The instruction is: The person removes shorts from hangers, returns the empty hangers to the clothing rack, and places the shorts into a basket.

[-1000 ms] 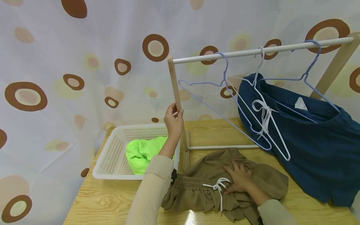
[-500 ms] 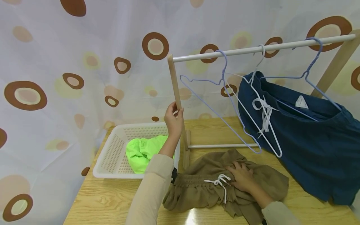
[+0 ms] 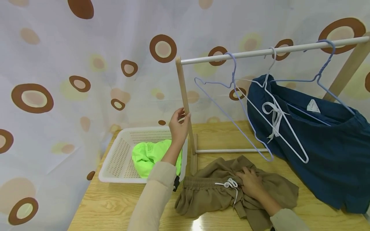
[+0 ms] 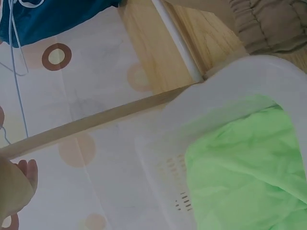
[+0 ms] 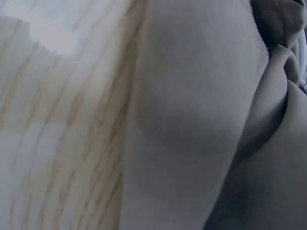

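Observation:
In the head view, my left hand (image 3: 179, 126) holds the wooden left post (image 3: 182, 85) of the clothes rack, thumb in front and fingers behind. The left wrist view shows part of this hand (image 4: 17, 184) at the same post (image 4: 96, 121). My right hand (image 3: 252, 183) grips the upper cloth of a pair of brown shorts (image 3: 214, 195) lying crumpled on the table, fingers bent into the fabric. The shorts have a gathered elastic waistband and a tied white drawstring (image 3: 230, 183). The right wrist view is mostly filled by a sleeve (image 5: 192, 110); the right hand is hidden there.
A purple hanger (image 3: 221, 82) and a white hanger (image 3: 292, 130) hang bare on the rail (image 3: 248, 54). Dark blue shorts (image 3: 326, 154) hang from another purple hanger at right. A white basket (image 3: 115, 160) with a green garment (image 3: 148, 154) stands left on the wooden table (image 3: 98, 205).
My right hand's spread fingers have drawn together on the brown shorts, and the waistband's left end has shifted right. The bare hangers swing slightly. My left hand has stayed at the post.

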`<state>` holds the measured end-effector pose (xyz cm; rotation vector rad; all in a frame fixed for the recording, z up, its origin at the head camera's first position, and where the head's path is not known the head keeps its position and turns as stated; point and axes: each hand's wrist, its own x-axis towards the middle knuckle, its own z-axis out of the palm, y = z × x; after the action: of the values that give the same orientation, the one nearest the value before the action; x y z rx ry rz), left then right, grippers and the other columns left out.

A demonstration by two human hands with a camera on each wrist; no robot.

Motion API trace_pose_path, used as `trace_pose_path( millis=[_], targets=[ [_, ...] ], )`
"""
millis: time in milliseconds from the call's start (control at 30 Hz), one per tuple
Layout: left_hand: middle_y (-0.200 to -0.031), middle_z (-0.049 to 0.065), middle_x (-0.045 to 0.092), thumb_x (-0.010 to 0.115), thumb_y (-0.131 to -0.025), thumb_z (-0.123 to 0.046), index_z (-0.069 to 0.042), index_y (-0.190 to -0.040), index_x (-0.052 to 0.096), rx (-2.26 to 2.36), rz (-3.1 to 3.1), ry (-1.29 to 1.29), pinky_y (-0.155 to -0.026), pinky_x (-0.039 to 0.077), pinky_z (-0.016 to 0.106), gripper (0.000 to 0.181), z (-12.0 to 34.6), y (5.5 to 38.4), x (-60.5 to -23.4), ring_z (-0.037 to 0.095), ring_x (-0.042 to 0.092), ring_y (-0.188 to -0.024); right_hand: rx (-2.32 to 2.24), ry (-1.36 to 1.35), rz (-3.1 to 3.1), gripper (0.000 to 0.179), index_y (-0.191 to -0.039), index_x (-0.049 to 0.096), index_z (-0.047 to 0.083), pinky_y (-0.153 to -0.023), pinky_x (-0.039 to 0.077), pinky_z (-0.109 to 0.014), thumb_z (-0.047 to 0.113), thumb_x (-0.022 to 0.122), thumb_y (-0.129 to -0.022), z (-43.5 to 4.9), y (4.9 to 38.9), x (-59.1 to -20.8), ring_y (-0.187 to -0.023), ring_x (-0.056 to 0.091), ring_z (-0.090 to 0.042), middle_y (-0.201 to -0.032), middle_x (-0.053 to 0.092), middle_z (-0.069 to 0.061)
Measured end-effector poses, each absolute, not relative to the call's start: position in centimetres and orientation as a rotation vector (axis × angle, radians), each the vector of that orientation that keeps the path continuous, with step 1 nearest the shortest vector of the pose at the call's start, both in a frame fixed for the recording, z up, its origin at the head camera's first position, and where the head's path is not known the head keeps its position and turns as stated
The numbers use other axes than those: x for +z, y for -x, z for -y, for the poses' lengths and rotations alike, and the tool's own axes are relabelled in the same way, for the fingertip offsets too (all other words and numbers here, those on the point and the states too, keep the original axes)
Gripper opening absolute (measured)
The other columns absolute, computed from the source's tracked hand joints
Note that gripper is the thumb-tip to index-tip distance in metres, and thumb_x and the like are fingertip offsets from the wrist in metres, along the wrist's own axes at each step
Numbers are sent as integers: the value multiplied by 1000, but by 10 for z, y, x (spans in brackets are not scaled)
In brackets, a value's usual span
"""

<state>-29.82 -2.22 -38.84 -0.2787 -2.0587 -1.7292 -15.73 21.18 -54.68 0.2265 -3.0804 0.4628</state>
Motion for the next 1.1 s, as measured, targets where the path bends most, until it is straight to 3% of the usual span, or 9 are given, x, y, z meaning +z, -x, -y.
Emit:
trace_pose_path(
  millis=[300, 533, 1100],
  targets=[
    [-121, 20, 58, 51, -95, -11, 3, -123, 54, -1595, 2139, 289, -90, 50, 44, 32, 56, 295, -393, 34, 58, -108, 438, -187, 3046, 43, -108, 63, 9, -69, 44, -69, -6, 73, -69, -210, 158, -552, -103, 50, -52, -111, 54, -21],
    [-126, 20, 55, 52, -94, -13, 3, -127, 51, -1560, 2151, 230, -93, 47, 47, 36, 88, 290, -393, 34, 55, -109, 399, -237, 2943, 46, -105, 64, 6, -62, 51, -54, -9, 74, -63, -214, 157, -557, -94, 56, -46, -103, 59, -21],
    [-132, 22, 49, 51, -95, -14, 3, -130, 48, -1464, 2239, -31, -99, 40, 49, 39, 175, 278, -416, 38, 45, -120, 426, -267, 2896, 47, -106, 62, 3, -67, 51, -52, -12, 73, -62, -214, 157, -558, -91, 57, -43, -101, 58, -22]
  ],
)
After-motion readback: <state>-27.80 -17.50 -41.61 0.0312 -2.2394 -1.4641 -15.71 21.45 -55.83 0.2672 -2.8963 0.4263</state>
